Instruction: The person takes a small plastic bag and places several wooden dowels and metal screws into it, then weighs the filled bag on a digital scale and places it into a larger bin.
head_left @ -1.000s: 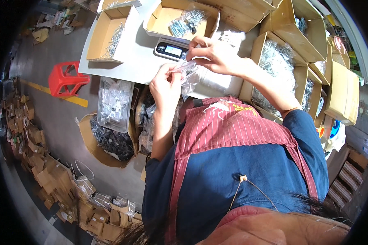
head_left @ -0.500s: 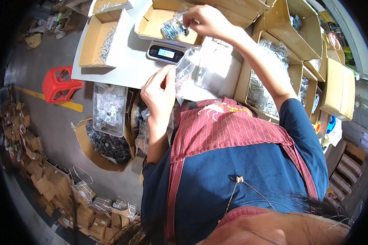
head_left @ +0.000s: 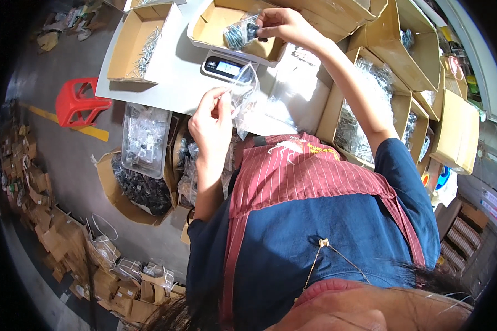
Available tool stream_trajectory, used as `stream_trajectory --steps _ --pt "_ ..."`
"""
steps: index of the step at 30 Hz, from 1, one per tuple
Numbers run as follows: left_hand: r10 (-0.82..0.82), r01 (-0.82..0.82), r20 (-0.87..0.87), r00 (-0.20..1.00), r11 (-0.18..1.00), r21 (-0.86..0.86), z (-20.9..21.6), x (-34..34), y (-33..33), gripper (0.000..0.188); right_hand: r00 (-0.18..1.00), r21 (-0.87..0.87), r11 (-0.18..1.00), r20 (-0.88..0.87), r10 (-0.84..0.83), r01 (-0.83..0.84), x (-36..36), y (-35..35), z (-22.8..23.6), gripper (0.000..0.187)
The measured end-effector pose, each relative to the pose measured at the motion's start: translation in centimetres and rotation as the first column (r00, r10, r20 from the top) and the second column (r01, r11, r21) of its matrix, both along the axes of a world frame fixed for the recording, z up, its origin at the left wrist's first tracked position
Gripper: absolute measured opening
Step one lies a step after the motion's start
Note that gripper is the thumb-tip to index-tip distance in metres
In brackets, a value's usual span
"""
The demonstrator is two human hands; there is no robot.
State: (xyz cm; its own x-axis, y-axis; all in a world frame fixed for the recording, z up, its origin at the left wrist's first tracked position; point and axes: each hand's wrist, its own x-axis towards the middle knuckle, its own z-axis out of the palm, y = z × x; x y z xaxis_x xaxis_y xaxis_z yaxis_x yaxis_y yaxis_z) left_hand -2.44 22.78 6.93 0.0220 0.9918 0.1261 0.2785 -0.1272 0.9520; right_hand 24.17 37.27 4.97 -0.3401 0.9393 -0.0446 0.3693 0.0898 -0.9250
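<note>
Pinching a clear plastic bag (head_left: 248,95) near the digital scale (head_left: 223,67) with our left hand (head_left: 211,126), we half-curl our right hand (head_left: 288,25) at bagged screws (head_left: 236,36) in a cardboard tray (head_left: 209,23), grip unclear.

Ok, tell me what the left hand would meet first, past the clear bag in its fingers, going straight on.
Probably the scale: the left hand points toward it, though it could pass above, as height is hard to judge.
</note>
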Motion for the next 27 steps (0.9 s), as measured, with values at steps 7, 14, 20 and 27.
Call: stream_trajectory --steps 7,14,20,27 --pt "-0.056 0.054 -0.031 0.998 0.996 -0.07 -0.1 0.8 1.0 0.016 0.85 0.666 0.549 0.494 0.182 -0.505 -4.6 -8.1 5.6 0.016" --pt "0.0 -0.001 -0.034 0.999 1.0 -0.026 -0.1 0.4 0.2 0.01 0.801 0.556 0.763 0.592 -0.084 -0.331 -4.2 -2.2 4.2 0.027" --pt "-0.004 0.007 -0.092 0.996 0.999 0.034 -0.7 0.8 -0.6 0.015 0.33 0.378 0.889 0.9 -0.287 -0.257 -3.2 2.7 -5.7 0.027" --pt "0.038 -0.033 -0.126 0.991 0.999 0.044 -0.3 0.3 -1.0 0.012 0.52 0.322 0.946 0.813 -0.261 -0.03 -2.9 3.1 -0.3 0.037"
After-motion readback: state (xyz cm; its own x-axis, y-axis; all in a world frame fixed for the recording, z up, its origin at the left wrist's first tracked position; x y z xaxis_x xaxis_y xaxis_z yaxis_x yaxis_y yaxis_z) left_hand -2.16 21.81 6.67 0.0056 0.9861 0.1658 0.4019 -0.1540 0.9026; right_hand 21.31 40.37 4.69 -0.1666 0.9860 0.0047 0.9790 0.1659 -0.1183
